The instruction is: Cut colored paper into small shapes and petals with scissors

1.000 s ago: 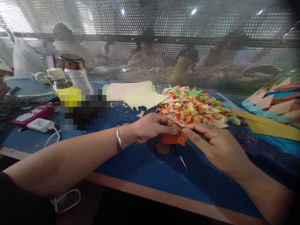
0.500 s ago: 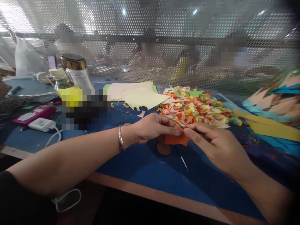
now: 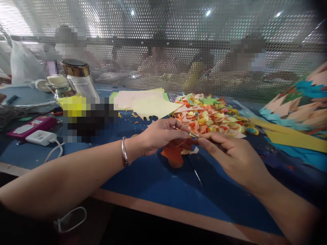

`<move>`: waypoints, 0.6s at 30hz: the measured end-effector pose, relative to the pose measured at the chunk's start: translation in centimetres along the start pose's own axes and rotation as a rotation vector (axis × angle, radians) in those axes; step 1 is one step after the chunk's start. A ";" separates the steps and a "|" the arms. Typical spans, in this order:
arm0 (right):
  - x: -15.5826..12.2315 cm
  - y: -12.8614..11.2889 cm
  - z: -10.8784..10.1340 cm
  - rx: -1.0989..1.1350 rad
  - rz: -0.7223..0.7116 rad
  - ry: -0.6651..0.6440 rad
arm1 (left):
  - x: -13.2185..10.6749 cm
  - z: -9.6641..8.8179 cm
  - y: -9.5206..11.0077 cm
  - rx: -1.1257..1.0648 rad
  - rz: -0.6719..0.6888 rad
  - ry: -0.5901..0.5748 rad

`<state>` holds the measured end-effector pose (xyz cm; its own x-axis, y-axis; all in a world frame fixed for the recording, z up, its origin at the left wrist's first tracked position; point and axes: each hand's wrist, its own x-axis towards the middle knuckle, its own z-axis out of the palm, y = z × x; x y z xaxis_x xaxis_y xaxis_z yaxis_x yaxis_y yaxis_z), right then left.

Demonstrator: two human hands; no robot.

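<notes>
My right hand [image 3: 227, 149] is closed around a thin metal tool [image 3: 193, 135], which points left; most of it is hidden by the fingers, so its kind is unclear. Close to its tip, my left hand [image 3: 163, 134] has its fingers bent together in a pinch, and what they hold is hidden. A silver bracelet circles that wrist. Below the left hand lies a piece of orange paper [image 3: 172, 154], partly over a brown round disc [image 3: 176, 164]. Beside it is a pale paper scrap [image 3: 194, 150]. A slim, pointed metal tool [image 3: 197, 177] rests on the blue table [image 3: 153, 180].
Behind my hands is a heap of small folded paper pieces [image 3: 212, 115], with paper sheets [image 3: 143, 102] to its left. Yellow strips [image 3: 293, 134] lie right. On the left stand bottles [image 3: 81, 83], near a white charger [image 3: 42, 137]. A perforated metal screen [image 3: 153, 30] closes the back.
The orange paper has left my fingers and now lies lower, on the table. A pale scrap has appeared beside it. The thin metal tool now shows between my hands. The view has shifted slightly.
</notes>
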<state>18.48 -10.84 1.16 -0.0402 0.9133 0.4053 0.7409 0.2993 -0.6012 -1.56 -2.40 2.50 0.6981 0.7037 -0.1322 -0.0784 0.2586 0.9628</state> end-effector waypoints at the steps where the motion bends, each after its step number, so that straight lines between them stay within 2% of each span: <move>1: 0.0 0.0 0.0 -0.004 0.006 -0.001 | 0.0 0.0 0.0 0.019 -0.013 0.007; 6: -0.1 -0.1 0.1 0.018 0.052 -0.001 | 0.2 -0.2 0.4 0.147 0.023 0.094; 9: -0.1 -0.2 0.1 0.041 0.062 0.006 | 0.4 -1.1 0.9 0.428 0.158 0.146; 12: 0.0 -0.3 0.2 0.077 0.087 0.003 | 0.3 -2.2 1.7 0.765 0.304 0.128; 13: 0.0 -0.3 0.2 0.086 0.097 0.001 | 0.2 -2.6 2.1 0.854 0.312 0.076; 16: 0.0 -0.3 0.3 0.099 0.102 -0.006 | -0.7 -3.1 3.3 0.976 0.228 -0.299; 18: 0.1 -0.4 0.3 0.095 0.094 -0.020 | -1.3 -3.0 3.8 1.041 0.177 -0.476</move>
<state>18.00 -10.80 1.16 0.0125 0.9434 0.3313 0.6749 0.2365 -0.6989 -4.88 -0.38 5.63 0.9506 0.2981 -0.0871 0.2677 -0.6445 0.7162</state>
